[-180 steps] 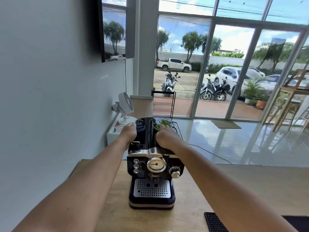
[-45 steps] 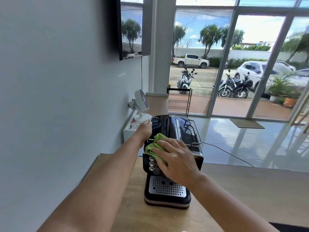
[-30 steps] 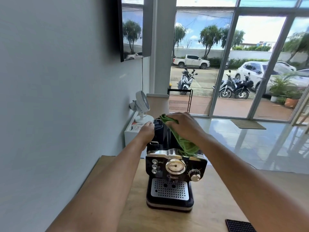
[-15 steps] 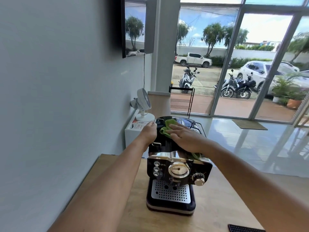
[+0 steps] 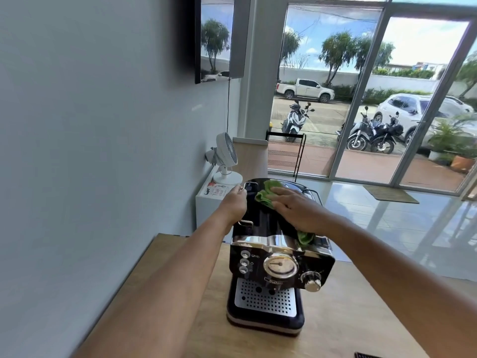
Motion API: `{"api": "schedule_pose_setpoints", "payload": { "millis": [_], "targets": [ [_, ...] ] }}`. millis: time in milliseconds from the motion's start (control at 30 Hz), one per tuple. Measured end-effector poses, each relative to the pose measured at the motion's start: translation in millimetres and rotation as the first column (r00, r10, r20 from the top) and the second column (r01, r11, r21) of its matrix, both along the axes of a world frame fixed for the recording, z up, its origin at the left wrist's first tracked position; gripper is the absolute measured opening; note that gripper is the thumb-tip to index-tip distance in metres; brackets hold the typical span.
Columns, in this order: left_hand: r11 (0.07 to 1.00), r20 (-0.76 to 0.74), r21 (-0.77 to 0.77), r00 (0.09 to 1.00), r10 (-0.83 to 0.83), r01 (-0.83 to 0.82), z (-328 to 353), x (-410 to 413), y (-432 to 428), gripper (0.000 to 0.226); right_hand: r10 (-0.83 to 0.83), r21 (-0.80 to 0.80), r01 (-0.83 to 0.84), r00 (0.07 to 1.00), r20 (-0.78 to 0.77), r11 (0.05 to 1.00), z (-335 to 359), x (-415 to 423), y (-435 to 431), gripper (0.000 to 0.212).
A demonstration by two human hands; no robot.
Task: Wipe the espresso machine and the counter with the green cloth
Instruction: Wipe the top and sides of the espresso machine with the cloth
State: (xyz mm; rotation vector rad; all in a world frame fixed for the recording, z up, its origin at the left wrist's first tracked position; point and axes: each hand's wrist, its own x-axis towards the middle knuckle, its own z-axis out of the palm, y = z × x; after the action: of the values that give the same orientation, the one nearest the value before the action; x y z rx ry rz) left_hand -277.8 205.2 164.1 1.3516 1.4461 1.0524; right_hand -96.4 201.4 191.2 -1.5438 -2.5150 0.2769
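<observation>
Your right hand (image 5: 296, 210) presses the soft green cloth (image 5: 264, 195) flat, fingers spread; your left hand (image 5: 233, 202) grips the glossy, likely slippery espresso machine (image 5: 278, 257) by its side.

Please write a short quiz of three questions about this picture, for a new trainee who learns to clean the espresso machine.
1. True or false: the green cloth lies on the wooden counter.
2. Which hand presses the cloth on the espresso machine? A) left hand B) right hand
3. Fill in: the left hand steadies the machine at its ___ side.

Key
1. False: it is on top of the machine, under the right hand.
2. B
3. left
</observation>
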Motion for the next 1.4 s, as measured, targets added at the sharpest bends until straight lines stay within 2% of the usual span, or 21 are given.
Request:
{"api": "schedule_pose_setpoints", "payload": {
  "millis": [167, 267, 400, 467, 533, 600, 733, 800, 933, 1033, 1167, 1233, 1300, 1400],
  "targets": [
    [1.000, -0.007, 0.001, 1.000, -0.004, 0.004, -0.6, -1.0, 1.3, 0.046, -0.289, -0.082, 0.284, 0.955, -0.063, 0.955, -7.4, -40.3, 52.8, 0.057],
    [1.000, -0.011, 0.003, 0.999, -0.031, 0.031, 0.4, -0.4, 3.2, 0.046, -0.258, -0.116, 0.248, 0.963, -0.079, 0.962, 4.9, -63.0, 64.5, 0.064],
    [1.000, -0.015, 0.016, 1.000, -0.026, 0.026, -6.1, -1.2, 9.1, 0.042, -0.179, -0.289, 0.126, 0.969, -0.167, 0.949, 21.1, -74.5, 79.2, 0.060],
    [1.000, -0.008, 0.009, 1.000, -0.021, 0.021, -1.4, -1.6, 5.8, 0.044, -0.179, -0.305, 0.131, 0.975, -0.133, 0.943, 24.1, -70.0, 86.5, 0.053],
    [1.000, -0.007, 0.013, 1.000, -0.020, 0.020, 1.3, -1.8, 3.3, 0.041, -0.203, -0.273, 0.174, 0.976, -0.080, 0.946, 20.1, -60.3, 95.4, 0.054],
    [0.999, -0.007, 0.028, 1.000, -0.017, 0.018, -2.6, -2.3, 7.3, 0.040, -0.266, -0.171, 0.262, 0.964, 0.000, 0.950, 14.4, -49.0, 100.6, 0.060],
    [0.999, -0.021, 0.046, 1.000, 0.005, -0.004, -9.3, -1.7, 12.4, 0.043, -0.373, -0.056, 0.380, 0.922, 0.102, 0.923, 4.4, -39.7, 108.0, 0.051],
    [0.999, -0.027, 0.051, 1.000, 0.012, -0.011, -9.7, -0.4, 14.1, 0.044, -0.353, -0.045, 0.360, 0.928, 0.122, 0.932, 3.7, -45.3, 110.5, 0.052],
    [0.998, -0.043, 0.063, 0.999, 0.011, -0.008, -4.7, 1.1, 10.4, 0.042, -0.205, -0.121, 0.213, 0.976, 0.077, 0.970, 10.5, -62.3, 113.4, 0.070],
    [0.998, -0.072, 0.068, 0.997, 0.010, -0.005, -5.0, -1.1, 9.8, 0.041, -0.142, -0.198, 0.153, 0.988, 0.065, 0.968, 15.5, -58.5, 116.0, 0.058],
    [0.998, -0.093, 0.061, 0.996, 0.011, -0.005, -6.5, -3.2, 8.9, 0.041, -0.328, -0.184, 0.329, 0.944, 0.037, 0.926, 13.7, -25.1, 123.4, 0.048],
    [0.998, -0.092, 0.069, 0.996, 0.004, 0.003, -7.4, -3.3, 10.1, 0.039, -0.370, -0.144, 0.383, 0.923, 0.110, 0.913, 13.6, -12.2, 120.4, 0.044],
    [0.998, -0.077, 0.067, 0.997, 0.007, -0.002, -8.4, -2.5, 10.9, 0.035, -0.372, -0.112, 0.403, 0.901, 0.223, 0.908, 11.6, -5.1, 115.6, 0.031],
    [0.998, -0.073, 0.059, 0.997, 0.016, -0.012, -10.4, -2.3, 11.9, 0.034, -0.443, -0.094, 0.500, 0.828, 0.343, 0.861, 14.1, -3.5, 108.8, 0.019]
  ]
}}
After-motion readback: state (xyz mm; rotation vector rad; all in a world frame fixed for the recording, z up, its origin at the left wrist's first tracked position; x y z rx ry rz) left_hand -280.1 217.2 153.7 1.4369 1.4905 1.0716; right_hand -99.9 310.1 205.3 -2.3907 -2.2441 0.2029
